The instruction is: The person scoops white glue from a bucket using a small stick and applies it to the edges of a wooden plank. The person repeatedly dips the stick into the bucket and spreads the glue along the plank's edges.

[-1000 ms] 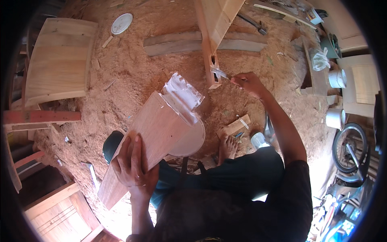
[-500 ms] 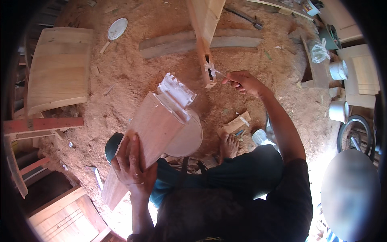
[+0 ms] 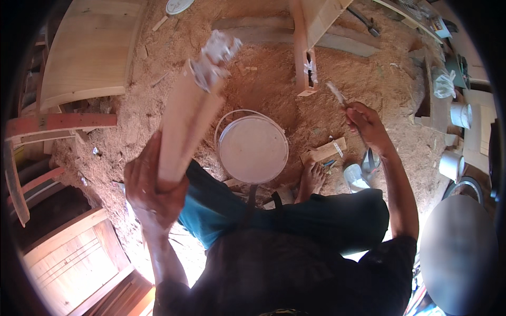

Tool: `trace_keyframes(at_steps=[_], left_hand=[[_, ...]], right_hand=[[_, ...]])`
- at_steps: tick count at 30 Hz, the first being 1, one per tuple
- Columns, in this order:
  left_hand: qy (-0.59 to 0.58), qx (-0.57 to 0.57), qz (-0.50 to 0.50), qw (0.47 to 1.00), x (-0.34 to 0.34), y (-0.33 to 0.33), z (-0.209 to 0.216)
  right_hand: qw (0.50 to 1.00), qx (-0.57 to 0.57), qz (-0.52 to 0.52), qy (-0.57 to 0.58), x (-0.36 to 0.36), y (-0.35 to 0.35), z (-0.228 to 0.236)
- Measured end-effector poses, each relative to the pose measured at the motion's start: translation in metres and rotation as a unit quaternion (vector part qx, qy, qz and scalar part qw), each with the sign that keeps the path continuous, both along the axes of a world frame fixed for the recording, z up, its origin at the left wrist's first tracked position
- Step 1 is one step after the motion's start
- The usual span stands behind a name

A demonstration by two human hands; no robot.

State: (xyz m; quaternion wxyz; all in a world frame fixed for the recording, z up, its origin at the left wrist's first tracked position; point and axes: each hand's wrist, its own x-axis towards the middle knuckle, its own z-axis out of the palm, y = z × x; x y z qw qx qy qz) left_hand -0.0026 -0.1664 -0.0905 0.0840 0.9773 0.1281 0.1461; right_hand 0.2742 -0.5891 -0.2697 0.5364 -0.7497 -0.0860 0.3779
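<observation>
My left hand (image 3: pixel 155 184) is wrapped round the lower end of a wooden board (image 3: pixel 182 124), raised and tilted on edge. White paste that looks like glue coats the board's narrower far end (image 3: pixel 216 55). In my right hand (image 3: pixel 369 126) is a slim spreading tool (image 3: pixel 335 93) with a whitish tip; whether it is a brush or a blade I cannot tell. Just left of that tip, and apart from it, is the end of a wooden post (image 3: pixel 304 79), with white smears round its slot. A round-lidded bucket (image 3: pixel 253 149) stands between the two hands.
A curved wooden panel (image 3: pixel 87 52) lies at the far left, a panelled piece (image 3: pixel 79 253) at the near left. A beam (image 3: pixel 253 32) crosses the sawdust-covered ground beneath the post. A clear container (image 3: pixel 356 178) stands by my foot, and white tubs (image 3: pixel 451 166) line the right side.
My left hand has lifted and turned the board, uncovering the bucket. My right hand has drawn the tool back from the post's slot. The whole view has shifted.
</observation>
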Motion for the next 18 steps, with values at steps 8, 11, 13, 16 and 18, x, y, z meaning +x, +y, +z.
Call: trace_keyframes(at_steps=[8, 11, 13, 16, 18], left_hand=[[-0.031, -0.29, 0.118, 0.949, 0.008, 0.069, 0.024], [0.019, -0.356, 0.085, 0.931, 0.003, 0.138, 0.013], [0.032, -0.414, 0.099, 0.905, 0.003, 0.173, -0.001], [0.009, -0.463, 0.085, 0.882, 0.008, 0.197, -0.023], [0.045, -0.463, 0.096, 0.88, 0.006, 0.199, -0.019]], right_hand=[[0.973, 0.027, 0.223, 0.05, -0.098, 0.173, 0.023], [0.955, -0.013, 0.28, -0.094, -0.127, 0.207, 0.001], [0.952, -0.055, 0.298, -0.041, -0.141, 0.22, 0.003], [0.949, -0.03, 0.31, -0.056, -0.143, 0.216, -0.006], [0.938, -0.067, 0.331, -0.081, -0.146, 0.222, 0.007]])
